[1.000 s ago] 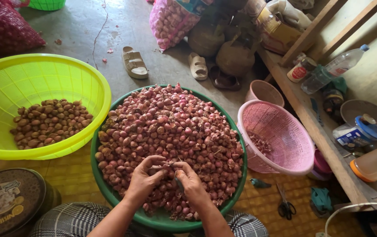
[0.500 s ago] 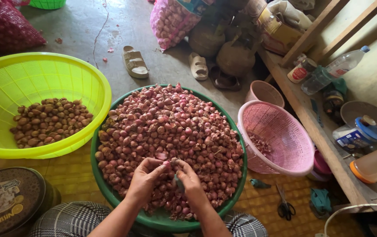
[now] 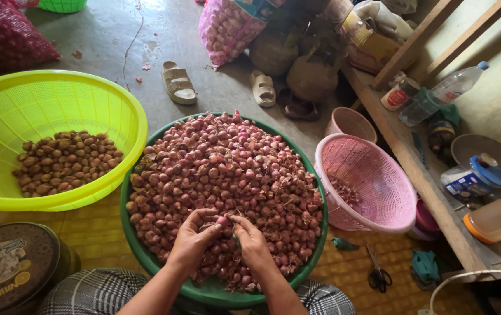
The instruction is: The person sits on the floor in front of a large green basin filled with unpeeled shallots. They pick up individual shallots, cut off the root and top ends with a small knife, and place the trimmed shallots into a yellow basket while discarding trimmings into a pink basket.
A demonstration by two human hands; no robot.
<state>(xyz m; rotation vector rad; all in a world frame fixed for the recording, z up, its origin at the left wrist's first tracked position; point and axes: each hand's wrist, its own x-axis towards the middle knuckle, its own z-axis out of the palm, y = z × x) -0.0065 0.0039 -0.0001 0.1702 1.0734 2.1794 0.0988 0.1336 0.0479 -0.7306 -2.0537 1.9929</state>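
Holding one small pink-red shallot (image 3: 222,220), skin smooth and glossy, between both hands, just above the heap. Heaped high in a green basin (image 3: 145,256): reddish-purple shallots (image 3: 227,169), papery and dry, too many to count. Two hands over the near edge of the heap. Left hand (image 3: 194,238) curled, fingers bent in, thumb and fingertips pinched on the shallot. Right hand (image 3: 252,241) likewise half closed, fingertips meeting the left's at the same bulb; whether something else sits in that palm cannot be told. Beside the basin, one yellow basket (image 3: 87,99) with a small pile of brown peeled bulbs (image 3: 63,160), one pink basket (image 3: 373,192) with a few scraps. Two sandals (image 3: 178,83) on the concrete beyond. One pair of scissors (image 3: 377,274) on the floor at right.
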